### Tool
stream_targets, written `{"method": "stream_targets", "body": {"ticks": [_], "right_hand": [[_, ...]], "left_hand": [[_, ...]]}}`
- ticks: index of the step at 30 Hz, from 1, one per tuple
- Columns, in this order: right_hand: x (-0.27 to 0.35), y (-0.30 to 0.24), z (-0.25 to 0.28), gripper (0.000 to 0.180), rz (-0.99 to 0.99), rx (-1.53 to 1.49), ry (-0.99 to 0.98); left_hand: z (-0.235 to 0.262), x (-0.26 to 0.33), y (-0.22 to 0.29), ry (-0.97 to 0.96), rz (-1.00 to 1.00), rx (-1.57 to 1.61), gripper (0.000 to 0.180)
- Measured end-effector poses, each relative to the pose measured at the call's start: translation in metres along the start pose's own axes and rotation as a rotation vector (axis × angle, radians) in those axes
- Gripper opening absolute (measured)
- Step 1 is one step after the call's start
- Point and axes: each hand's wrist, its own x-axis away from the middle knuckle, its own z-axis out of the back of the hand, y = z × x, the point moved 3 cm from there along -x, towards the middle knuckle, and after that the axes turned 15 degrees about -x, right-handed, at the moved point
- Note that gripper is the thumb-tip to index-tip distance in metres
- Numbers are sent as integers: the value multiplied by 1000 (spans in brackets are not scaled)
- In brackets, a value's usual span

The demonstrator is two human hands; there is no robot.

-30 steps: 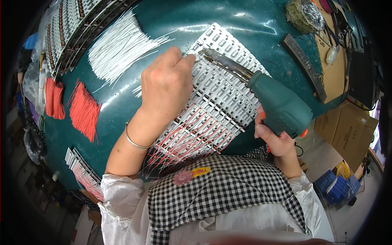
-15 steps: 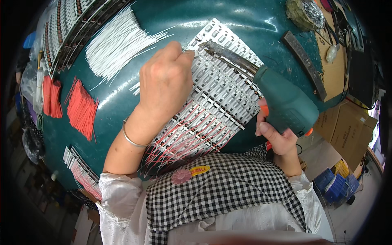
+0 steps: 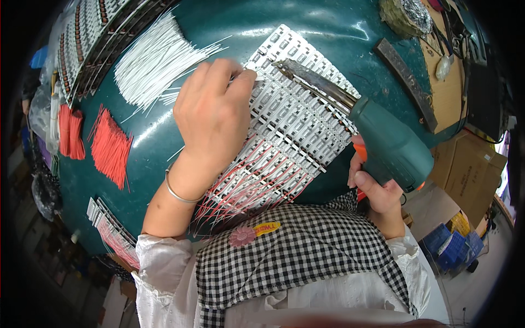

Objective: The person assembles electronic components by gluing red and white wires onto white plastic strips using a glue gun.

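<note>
My left hand (image 3: pixel 210 112) is closed in a pinch over the upper left edge of the white circuit boards (image 3: pixel 281 104), slightly blurred. A bit of white wire (image 3: pixel 259 78) shows at its fingertips; how many wires it holds is hidden. My right hand (image 3: pixel 377 186) grips a green soldering gun (image 3: pixel 391 139) with an orange trigger. Its dark metal tip hovers over or touches the boards, just right of my left fingertips; I cannot tell which. Red and white wires (image 3: pixel 249 183) trail from the boards' lower rows toward my checked apron.
A heap of white wires (image 3: pixel 156 63) and bundles of red wires (image 3: pixel 111 150) lie left on the green table (image 3: pixel 158 180). More boards (image 3: pixel 90 44) stand at the far left. A dark metal bar (image 3: pixel 404 82) and a foil-topped lump (image 3: pixel 407 19) are at the right.
My left hand has drawn back a little to the left from the soldering tip. The soldering gun and my right hand have shifted slightly right and down.
</note>
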Motion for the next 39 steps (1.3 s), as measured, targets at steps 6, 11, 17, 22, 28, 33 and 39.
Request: {"method": "stream_targets", "body": {"ticks": [6,11,17,22,28,33,39], "right_hand": [[8,6,5,20,-48,-5,43],[11,13,12,52,47,196,-106],[7,13,3,15,6,57,30],[3,16,2,15,2,122,62],[7,21,3,16,59,241,36],[6,14,5,22,-15,145,16],[6,12,4,55,134,27,41]], "left_hand": [[0,9,5,-129,70,104,20],[-1,10,10,-165,74,98,16],[-2,5,13,-199,63,103,13],[-2,2,12,-230,66,108,6],[-1,1,13,-266,40,52,11],[-1,0,17,-262,35,90,8],[-1,0,14,-326,22,6,9]]}}
